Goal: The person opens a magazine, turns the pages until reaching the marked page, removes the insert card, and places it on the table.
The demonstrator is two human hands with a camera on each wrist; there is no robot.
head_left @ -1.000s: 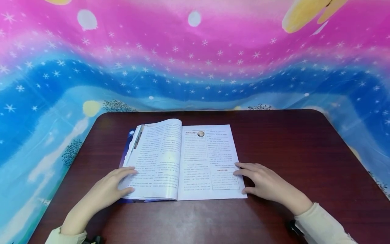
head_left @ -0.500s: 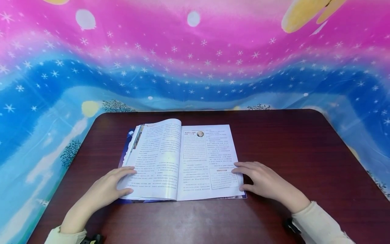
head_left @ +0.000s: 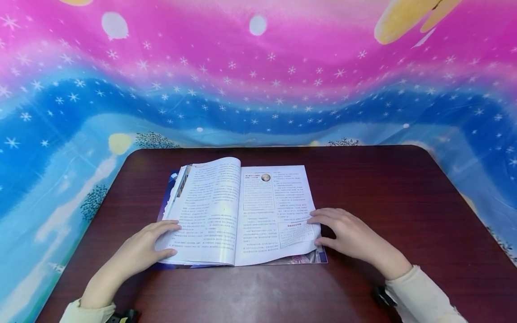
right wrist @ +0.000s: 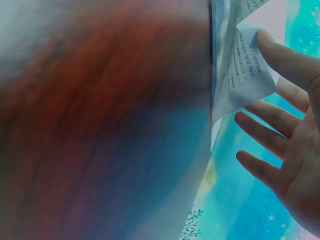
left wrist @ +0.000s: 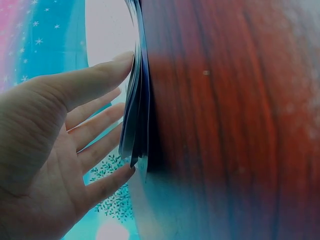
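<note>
An open magazine lies on the dark wooden table, its left pages bulging near the spine. My left hand rests at its left edge, thumb and fingers spread on the page. In the left wrist view, the thumb touches the stack of pages and the fingers are fairly straight. At the right edge, my right hand pinches the right-hand page near its lower corner. That corner is lifted and bent, with a coloured page showing beneath. The right wrist view has the thumb against the raised printed page.
The dark wooden table extends around the magazine on all sides. Behind and beside it hangs a pink and blue cloth printed with snowflakes. Light sleeves and dark wrist straps show at both forearms.
The right hand's thumb has moved inward and slightly up, raising the right page's lower corner and uncovering the coloured page beneath. The left hand has stayed in place.
</note>
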